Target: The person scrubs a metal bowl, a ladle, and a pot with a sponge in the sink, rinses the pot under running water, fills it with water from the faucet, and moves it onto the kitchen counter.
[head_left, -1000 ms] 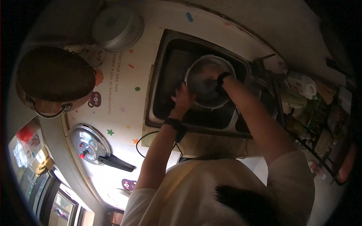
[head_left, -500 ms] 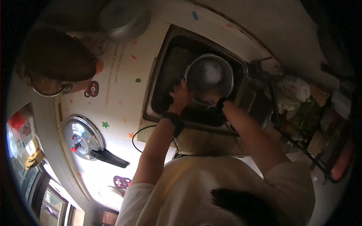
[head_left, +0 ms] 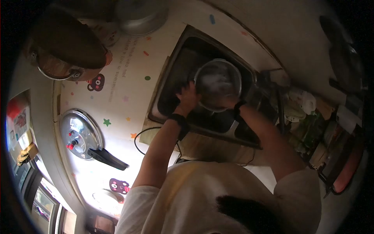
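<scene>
A round metal pot [head_left: 238, 80] sits in the dark sink [head_left: 165, 84], with cloudy, whitish water or foam inside. At the pot's left rim is my left hand [head_left: 189, 97], its fingers spread along the outside and its thumb toward the rim, holding the pot. My right hand [head_left: 230, 102] reaches over the near right rim into the pot; its fingers are dim and blurred, so what they hold cannot be made out. Dark bands circle both wrists. A pale strip [head_left: 234, 127] shows below the right wrist, possibly a handle.
On the counter at left lies a pressure cooker lid [head_left: 80, 134] with a black handle. A large pot [head_left: 58, 46] stands at the upper left, near a metal basin [head_left: 142, 17]. The faucet [head_left: 274, 76] is right of the sink; bagged goods and vegetables [head_left: 307, 124] lie beyond.
The view has shifted slightly. Inside the pot, the bright white patch has spread into streaks. My left hand keeps its place at the rim, while my right hand stays at the near right side.
</scene>
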Tool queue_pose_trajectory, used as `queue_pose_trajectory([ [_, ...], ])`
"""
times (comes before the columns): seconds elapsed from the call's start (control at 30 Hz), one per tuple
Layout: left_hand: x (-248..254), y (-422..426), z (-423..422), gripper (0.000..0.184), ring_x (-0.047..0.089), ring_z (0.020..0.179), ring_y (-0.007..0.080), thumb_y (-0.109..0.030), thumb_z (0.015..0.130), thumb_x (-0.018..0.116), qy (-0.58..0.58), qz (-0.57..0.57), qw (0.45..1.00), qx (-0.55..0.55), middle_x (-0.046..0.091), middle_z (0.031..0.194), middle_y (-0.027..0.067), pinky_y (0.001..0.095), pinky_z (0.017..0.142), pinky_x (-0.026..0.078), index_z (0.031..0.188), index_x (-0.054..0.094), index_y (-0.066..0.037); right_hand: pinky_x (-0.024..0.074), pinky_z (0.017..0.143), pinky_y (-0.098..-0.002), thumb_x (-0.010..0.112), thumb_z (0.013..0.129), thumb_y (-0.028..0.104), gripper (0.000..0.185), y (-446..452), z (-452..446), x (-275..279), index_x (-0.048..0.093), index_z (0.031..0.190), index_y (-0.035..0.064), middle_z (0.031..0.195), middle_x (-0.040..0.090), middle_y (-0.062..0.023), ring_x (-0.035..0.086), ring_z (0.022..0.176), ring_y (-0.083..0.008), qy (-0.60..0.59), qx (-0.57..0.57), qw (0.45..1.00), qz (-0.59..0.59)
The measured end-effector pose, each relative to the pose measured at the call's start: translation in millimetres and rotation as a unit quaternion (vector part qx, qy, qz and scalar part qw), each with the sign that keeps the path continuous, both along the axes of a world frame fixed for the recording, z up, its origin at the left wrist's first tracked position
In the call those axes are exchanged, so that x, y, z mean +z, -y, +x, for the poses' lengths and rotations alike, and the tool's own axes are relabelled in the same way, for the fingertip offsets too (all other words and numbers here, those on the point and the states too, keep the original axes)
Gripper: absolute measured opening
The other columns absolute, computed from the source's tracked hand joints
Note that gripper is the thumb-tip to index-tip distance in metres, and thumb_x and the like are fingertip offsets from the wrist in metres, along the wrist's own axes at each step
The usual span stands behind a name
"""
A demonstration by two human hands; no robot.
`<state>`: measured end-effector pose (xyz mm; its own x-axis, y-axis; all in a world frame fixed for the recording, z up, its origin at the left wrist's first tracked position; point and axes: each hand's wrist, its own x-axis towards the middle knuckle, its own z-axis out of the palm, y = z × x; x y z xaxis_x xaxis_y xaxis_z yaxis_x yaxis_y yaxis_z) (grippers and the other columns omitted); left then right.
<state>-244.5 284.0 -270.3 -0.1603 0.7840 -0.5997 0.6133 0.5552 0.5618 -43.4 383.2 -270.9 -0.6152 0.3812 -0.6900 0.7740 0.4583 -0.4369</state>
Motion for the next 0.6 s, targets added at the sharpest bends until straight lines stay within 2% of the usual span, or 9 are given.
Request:
queue_pose_trajectory([
  [0.03,0,1,0,0.077,0.033,0.113,0.0369,-0.030,0.071,0.061,0.004,-0.002,1.000,-0.001,0.040,0.120,0.0166,0.0663,0.084,0.022,0.128,0.018,-0.003,0.0235,0.099,-0.0350,0.028,0.090,0.037,0.047,-5,-3,1,0.030,0.128,0.0109,0.130,0.035,-0.0072,0.035,0.118,-0.0230,-0.041,-0.130,0.987,-0.089],
  [0.07,0,1,0,0.077,0.033,0.113,0.0371,-0.030,0.071,0.061,0.008,-0.003,1.000,-0.002,0.040,0.120,0.0165,0.0661,0.084,0.022,0.128,0.018,-0.003,0.0227,0.100,-0.0355,0.028,0.090,0.036,0.046,-11,-5,2,0.029,0.129,0.0111,0.130,0.034,-0.0069,0.034,0.118,-0.0229,-0.088,-0.259,0.947,-0.170],
  [0.1,2,0,-1,0.076,0.032,0.113,0.0373,-0.030,0.071,0.061,0.013,-0.004,1.000,-0.003,0.040,0.120,0.0165,0.0660,0.084,0.023,0.128,0.018,-0.003,0.0216,0.101,-0.0359,0.028,0.091,0.034,0.045,-26,-20,21,0.028,0.129,0.0112,0.131,0.033,-0.0065,0.033,0.119,-0.0223,-0.164,-0.498,0.775,-0.353],
  [0.17,3,1,-3,0.075,0.033,0.113,0.0372,-0.029,0.071,0.061,0.025,0.000,1.000,0.000,0.041,0.120,0.0163,0.0651,0.084,0.023,0.127,0.020,-0.003,0.0207,0.102,-0.0358,0.028,0.091,0.030,0.043,-42,-37,38,0.027,0.130,0.0108,0.131,0.032,-0.0064,0.031,0.120,-0.0212,-0.230,-0.647,0.593,-0.419],
  [0.23,6,0,-4,0.074,0.034,0.112,0.0370,-0.029,0.071,0.061,0.031,0.000,1.000,0.002,0.041,0.120,0.0161,0.0646,0.084,0.024,0.127,0.020,-0.003,0.0208,0.102,-0.0349,0.029,0.091,0.026,0.042,-50,-50,39,0.026,0.130,0.0098,0.131,0.032,-0.0072,0.030,0.121,-0.0199,-0.249,-0.565,0.744,-0.257],
  [0.33,10,-3,-5,0.073,0.035,0.111,0.0364,-0.028,0.070,0.061,0.029,-0.006,1.000,0.005,0.042,0.119,0.0160,0.0646,0.084,0.024,0.126,0.021,-0.002,0.0223,0.101,-0.0321,0.034,0.090,0.014,0.041,-57,-65,39,0.026,0.129,0.0070,0.131,0.032,-0.0091,0.031,0.121,-0.0190,-0.227,-0.533,0.773,-0.258],
  [0.43,12,-2,-4,0.073,0.036,0.110,0.0354,-0.028,0.070,0.062,0.025,-0.007,1.000,0.002,0.043,0.118,0.0158,0.0650,0.083,0.025,0.125,0.022,-0.002,0.0241,0.098,-0.0331,0.043,0.086,0.036,0.048,-62,-55,9,0.036,0.126,0.0118,0.124,0.040,-0.0042,0.039,0.111,-0.0213,-0.257,-0.562,0.722,-0.311],
  [0.53,8,1,-5,0.074,0.037,0.109,0.0347,-0.028,0.069,0.063,0.026,0.004,1.000,0.005,0.045,0.115,0.0155,0.0650,0.082,0.025,0.125,0.022,-0.003,0.0276,0.095,-0.0311,0.047,0.085,0.034,0.048,-44,-50,34,0.036,0.126,0.0114,0.118,0.043,-0.0042,0.043,0.106,-0.0177,-0.262,-0.385,0.872,-0.151],
  [0.6,5,2,-5,0.074,0.037,0.109,0.0344,-0.029,0.068,0.063,0.037,0.023,0.999,0.011,0.047,0.113,0.0156,0.0646,0.082,0.025,0.125,0.022,-0.003,0.0273,0.095,-0.0307,0.048,0.084,0.033,0.050,-32,-31,19,0.033,0.127,0.0117,0.119,0.041,-0.0045,0.041,0.106,-0.0173,-0.300,-0.514,0.775,-0.212],
])
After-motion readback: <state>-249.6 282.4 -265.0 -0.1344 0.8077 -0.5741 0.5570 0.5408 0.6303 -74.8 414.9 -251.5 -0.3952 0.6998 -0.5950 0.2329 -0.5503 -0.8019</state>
